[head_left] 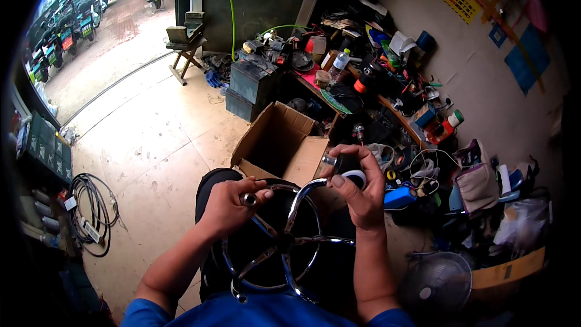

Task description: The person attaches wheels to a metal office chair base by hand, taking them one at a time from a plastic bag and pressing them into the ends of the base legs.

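Note:
A chrome star-shaped chair base [283, 242] with a ring around its curved legs rests across my lap. My left hand [227, 206] is closed around one leg, whose round tube end sticks out by the fingers. My right hand [365, 191] grips a black caster [347, 163] with a short metal stem pointing left. The caster is beside the end of another leg, with something white and rounded under the fingers. Whether caster and leg touch, I cannot tell. The other legs point toward my body and to the right.
Just ahead of my knees stands an open cardboard box [272, 136]. Cluttered shelves with a clear bottle [340, 60] and tools line the right wall. A fan [436, 281] sits at the lower right. Coiled black cable [94, 212] lies on the left floor, and a small folding chair [184, 42] stands by the doorway.

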